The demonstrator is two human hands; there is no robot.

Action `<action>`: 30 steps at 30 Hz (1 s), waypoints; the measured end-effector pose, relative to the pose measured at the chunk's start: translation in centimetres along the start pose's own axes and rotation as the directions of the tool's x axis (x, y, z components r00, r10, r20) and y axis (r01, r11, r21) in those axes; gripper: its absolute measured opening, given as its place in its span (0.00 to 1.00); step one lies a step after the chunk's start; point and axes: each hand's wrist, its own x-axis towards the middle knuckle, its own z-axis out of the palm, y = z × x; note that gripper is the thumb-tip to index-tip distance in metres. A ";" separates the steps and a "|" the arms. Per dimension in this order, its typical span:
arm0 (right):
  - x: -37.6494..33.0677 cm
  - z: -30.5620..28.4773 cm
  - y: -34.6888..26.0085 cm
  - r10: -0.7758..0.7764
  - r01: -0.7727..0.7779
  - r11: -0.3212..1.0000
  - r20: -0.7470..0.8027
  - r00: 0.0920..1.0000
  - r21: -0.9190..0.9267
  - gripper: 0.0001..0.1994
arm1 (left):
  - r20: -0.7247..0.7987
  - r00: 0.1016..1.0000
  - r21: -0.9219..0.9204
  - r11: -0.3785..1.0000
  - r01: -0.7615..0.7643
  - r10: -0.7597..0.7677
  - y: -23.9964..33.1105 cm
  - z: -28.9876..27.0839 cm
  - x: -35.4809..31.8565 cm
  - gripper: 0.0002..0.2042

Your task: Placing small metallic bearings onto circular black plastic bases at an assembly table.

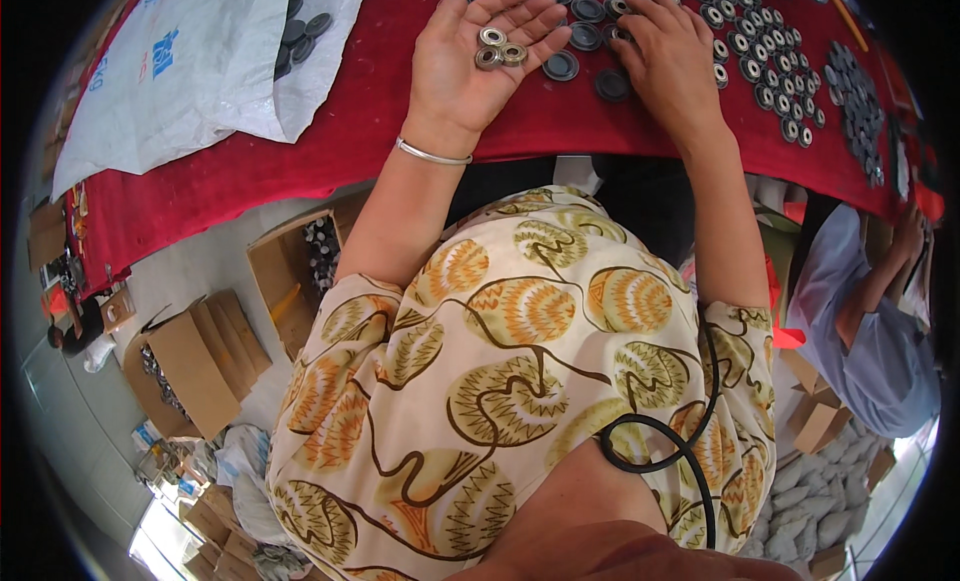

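My left hand (462, 79) is palm up above the red cloth, fingers stretched out. Resting in it are three small metal ball bearings (513, 54), silver rings with dark centres. My right hand (668, 63) is palm down over the far side of the table, fingers bent onto a group of dark round discs (561, 65). What its fingertips grip, if anything, is hidden under them. A loose dark disc (612, 85) lies just below the right fingers. To the right of that hand stand rows of discs with bearings in their centres (766, 96).
A white woven sack (190, 71) with dark discs at its mouth covers the left of the red-clothed table (330, 141). Small grey parts (858, 111) are heaped far right. Cardboard boxes (195, 366) stand on the floor. Another person's sleeve (865, 331) is at the right.
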 end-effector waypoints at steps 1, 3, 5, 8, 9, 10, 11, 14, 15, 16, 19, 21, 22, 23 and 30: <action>0.0 -0.1 0.0 0.005 -0.005 1.000 0.002 1.000 -0.003 0.12 | -0.002 1.000 -0.003 1.000 0.005 -0.005 -0.1 0.1 0.0 0.27; -0.1 -0.1 0.2 0.011 -0.011 1.000 0.015 1.000 -0.010 0.12 | -0.002 1.000 -0.007 1.000 0.011 -0.011 -0.2 0.1 0.1 0.27; -0.1 0.0 0.3 0.014 -0.014 1.000 0.022 1.000 -0.007 0.12 | -0.005 1.000 -0.008 1.000 0.009 -0.009 -0.2 0.0 0.1 0.27; 0.0 0.3 0.5 0.017 -0.018 1.000 0.036 0.999 0.014 0.11 | 0.005 1.000 -0.023 1.000 0.018 -0.018 -0.3 -0.1 0.1 0.27; 0.0 0.4 0.6 0.018 -0.019 1.000 0.045 0.999 0.022 0.11 | 0.008 1.000 -0.027 0.999 0.019 -0.019 -0.4 -0.2 0.2 0.27; 0.0 0.4 0.7 0.020 -0.021 0.999 0.053 0.998 0.029 0.11 | 0.013 1.000 -0.030 0.999 0.022 -0.022 -0.4 -0.2 0.2 0.27; -0.1 0.4 0.9 -0.004 0.002 0.999 0.043 0.999 0.036 0.11 | 0.019 0.999 -0.033 0.999 0.028 -0.027 -0.5 -0.2 0.2 0.27; -0.5 0.6 1.4 -0.040 0.041 0.999 -0.036 0.999 0.015 0.11 | 0.011 1.000 -0.034 0.999 0.025 -0.024 -0.6 -0.2 0.2 0.27; -0.7 0.8 1.4 -0.029 0.028 1.000 -0.092 0.995 -0.012 0.13 | 0.010 1.000 -0.032 0.999 0.025 -0.025 -0.5 -0.2 0.2 0.27; -0.9 1.0 1.4 -0.021 0.016 0.999 -0.146 0.989 -0.035 0.15 | 0.005 1.000 -0.030 0.999 0.023 -0.023 -0.4 -0.2 0.2 0.27; -1.9 1.3 1.1 -0.024 0.023 0.999 -0.030 0.999 -0.041 0.17 | -0.011 1.000 -0.021 1.000 0.018 -0.018 -0.4 -0.2 0.2 0.27; -2.3 1.7 0.6 -0.032 0.032 0.997 0.000 0.999 -0.077 0.19 | -0.012 1.000 -0.014 1.000 0.020 -0.020 -0.4 -0.2 0.3 0.27; -2.5 1.7 0.3 -0.030 0.032 0.992 0.020 0.999 -0.124 0.19 | -0.015 1.000 -0.008 1.000 0.016 -0.017 -0.5 -0.2 0.4 0.27; -2.6 1.9 0.0 -0.029 0.035 0.985 0.039 0.999 -0.168 0.20 | -0.020 1.000 -0.001 1.000 0.011 -0.011 -0.5 -0.2 0.3 0.27; -0.8 1.1 -0.6 -0.030 0.045 0.987 0.099 0.995 -0.153 0.19 | -0.004 1.000 -0.053 0.998 -0.018 0.018 -1.6 -0.6 1.2 0.29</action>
